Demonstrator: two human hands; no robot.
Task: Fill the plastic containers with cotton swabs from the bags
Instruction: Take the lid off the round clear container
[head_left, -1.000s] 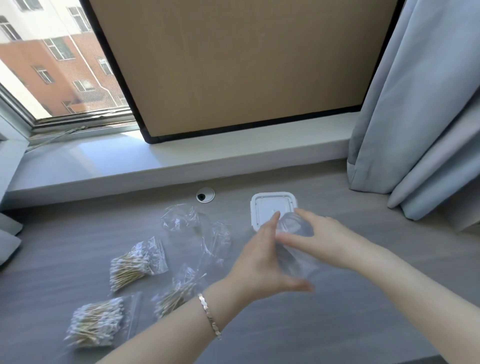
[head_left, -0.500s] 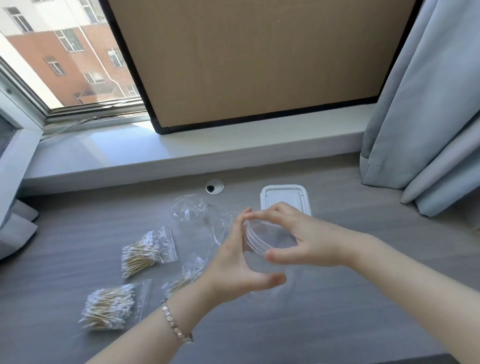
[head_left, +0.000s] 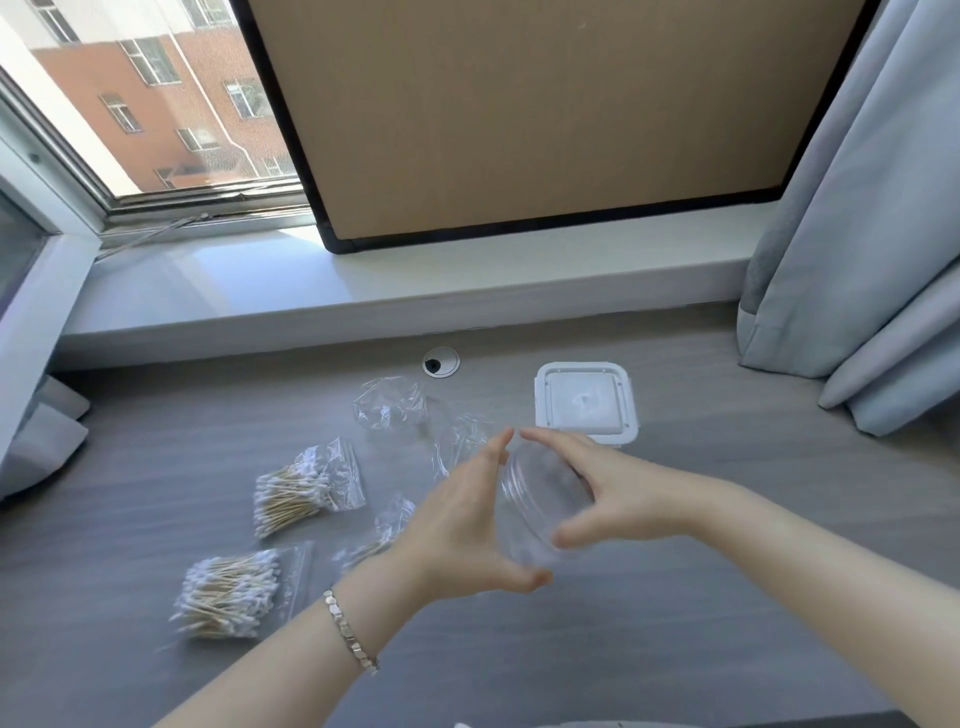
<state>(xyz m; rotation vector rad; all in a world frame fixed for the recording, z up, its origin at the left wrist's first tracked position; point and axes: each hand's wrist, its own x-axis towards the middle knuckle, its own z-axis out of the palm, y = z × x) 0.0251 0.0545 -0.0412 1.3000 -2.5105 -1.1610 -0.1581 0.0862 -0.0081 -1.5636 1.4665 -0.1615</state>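
A clear round plastic container (head_left: 540, 499) is held above the grey desk between both hands, tilted on its side. My right hand (head_left: 618, 493) grips it from the right, fingers over the top and thumb underneath. My left hand (head_left: 467, 525) clasps its other end from the left. Two full bags of cotton swabs (head_left: 298, 488) (head_left: 228, 592) lie on the left of the desk. A third, partly filled bag (head_left: 384, 530) is half hidden behind my left wrist.
A square white lidded container (head_left: 586, 402) stands behind my hands. Two empty crumpled clear bags (head_left: 388, 402) (head_left: 462, 441) lie near it. A cable grommet (head_left: 440, 362) sits at the desk's back edge; a white window sill (head_left: 363, 280) and a grey curtain (head_left: 872, 260) bound the space.
The clear container has turned from end-on to tilted sideways between my hands, and both hands have shifted slightly lower and nearer. The camera view has moved a little left.
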